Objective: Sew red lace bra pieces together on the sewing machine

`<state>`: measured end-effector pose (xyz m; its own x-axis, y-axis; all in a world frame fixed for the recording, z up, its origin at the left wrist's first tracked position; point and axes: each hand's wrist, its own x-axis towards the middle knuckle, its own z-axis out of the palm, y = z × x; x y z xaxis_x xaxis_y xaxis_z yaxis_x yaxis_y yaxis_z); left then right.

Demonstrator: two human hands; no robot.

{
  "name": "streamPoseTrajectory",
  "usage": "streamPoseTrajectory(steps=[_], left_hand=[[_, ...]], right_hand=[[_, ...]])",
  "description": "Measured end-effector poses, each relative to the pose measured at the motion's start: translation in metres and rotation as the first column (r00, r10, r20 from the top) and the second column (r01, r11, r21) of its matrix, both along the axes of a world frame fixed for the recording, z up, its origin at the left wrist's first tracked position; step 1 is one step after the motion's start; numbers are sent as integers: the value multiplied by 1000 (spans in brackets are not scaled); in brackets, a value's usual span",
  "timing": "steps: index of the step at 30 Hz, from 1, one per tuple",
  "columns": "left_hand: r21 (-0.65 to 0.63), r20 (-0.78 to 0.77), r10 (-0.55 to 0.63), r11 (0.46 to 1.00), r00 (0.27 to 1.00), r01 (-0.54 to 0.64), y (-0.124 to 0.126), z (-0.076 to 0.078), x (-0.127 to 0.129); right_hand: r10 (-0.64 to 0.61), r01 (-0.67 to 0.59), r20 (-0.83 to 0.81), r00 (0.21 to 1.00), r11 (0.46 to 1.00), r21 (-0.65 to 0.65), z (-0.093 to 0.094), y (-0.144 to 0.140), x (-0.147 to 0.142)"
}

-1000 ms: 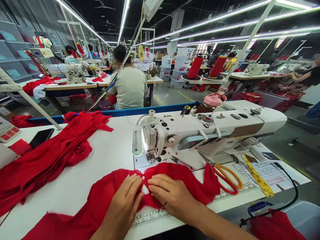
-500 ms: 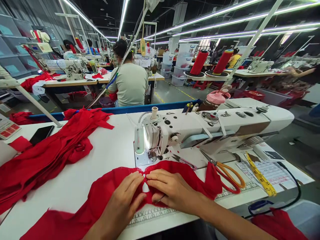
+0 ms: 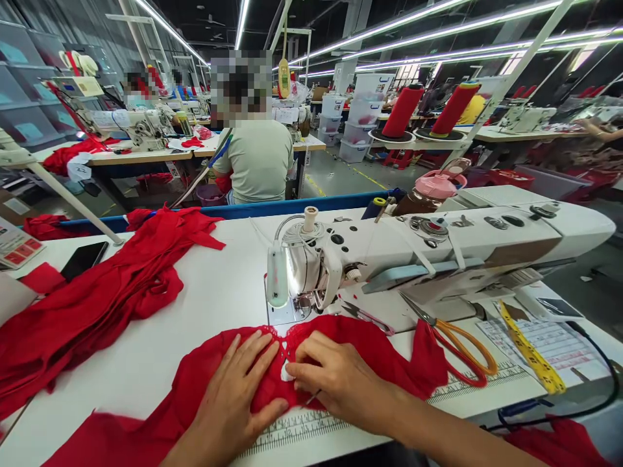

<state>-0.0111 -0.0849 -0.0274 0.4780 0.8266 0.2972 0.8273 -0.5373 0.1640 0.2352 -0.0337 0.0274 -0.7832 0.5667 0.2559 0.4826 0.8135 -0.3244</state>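
The left hand lies open, fingers spread flat on the red cloth. The right hand is curled around a thin tool (mostly hidden by the palm), its fingertips beside the white gap in the cloth. That cloth lies on the table, in front of the sewing machine and partly over a printed ruler.

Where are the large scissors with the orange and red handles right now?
In the head view, the scissors lie to the right of the right hand, in front of the sewing machine, their handles between the red cloth and the yellow tape measure.
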Motion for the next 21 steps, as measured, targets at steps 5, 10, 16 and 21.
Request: streamPoseTrajectory(steps=[5, 10, 16, 21], left_hand=[[-7, 22, 16, 1000, 1000, -16, 0, -2, 0], [-18, 29, 15, 1000, 999, -15, -1, 0, 0], [1, 42, 8, 1000, 999, -8, -1, 2, 1], [1, 32, 12, 1000, 999, -12, 1, -2, -3]], right_hand=[[-18, 15, 40, 999, 998, 69, -13, -2, -15], [-193, 189, -121, 974, 981, -44, -10, 3, -5], [-249, 263, -220, 943, 964, 37, -9, 1, 5], [-66, 67, -34, 997, 996, 55, -16, -6, 7]])
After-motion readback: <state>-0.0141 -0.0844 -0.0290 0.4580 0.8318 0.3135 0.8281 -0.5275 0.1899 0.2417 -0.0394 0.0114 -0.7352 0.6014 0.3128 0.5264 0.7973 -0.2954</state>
